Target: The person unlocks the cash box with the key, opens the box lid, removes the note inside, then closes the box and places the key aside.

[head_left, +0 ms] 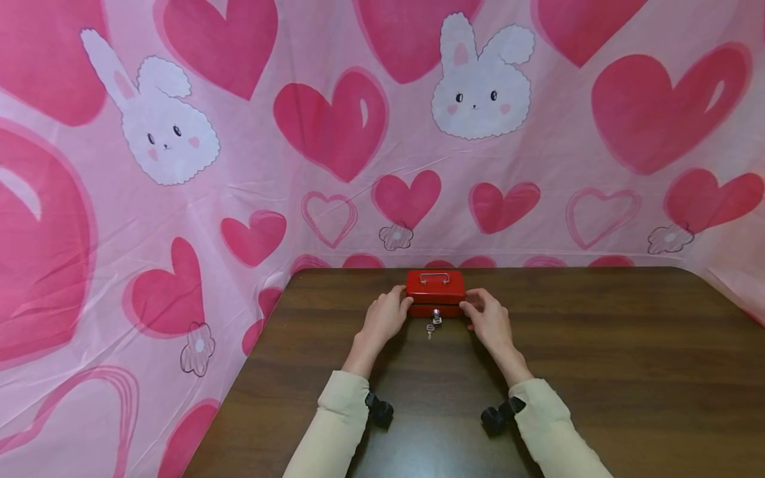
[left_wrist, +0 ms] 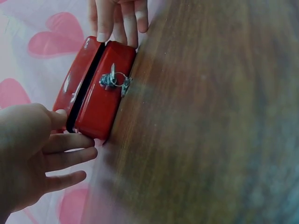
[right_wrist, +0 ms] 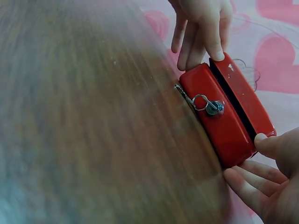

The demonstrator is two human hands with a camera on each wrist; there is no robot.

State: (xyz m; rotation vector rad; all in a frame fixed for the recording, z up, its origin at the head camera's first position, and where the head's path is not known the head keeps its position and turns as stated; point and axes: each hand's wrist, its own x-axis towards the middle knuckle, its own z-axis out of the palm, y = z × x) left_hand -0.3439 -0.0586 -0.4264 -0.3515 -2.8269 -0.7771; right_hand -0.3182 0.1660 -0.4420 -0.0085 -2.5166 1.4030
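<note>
A small red cash box (head_left: 435,292) sits at the table's far edge, a metal handle on top of its lid (head_left: 435,277). A dark gap runs along the front between lid and base, so the lid is slightly raised. Keys (head_left: 430,328) on a ring hang from the front lock (right_wrist: 214,108). My left hand (head_left: 384,315) holds the box's left end, thumb at the lid's front corner, other fingers beside the base. At the opposite end my right hand (head_left: 490,322) holds it likewise, its thumb (right_wrist: 265,142) at the lid's edge and fingers by the base.
The brown wooden table (head_left: 609,358) extends toward me and to both sides. Behind and to the left hangs a pink cloth (head_left: 335,40) printed with hearts and rabbits. Black wrist cameras (head_left: 379,410) are strapped at both light sleeves.
</note>
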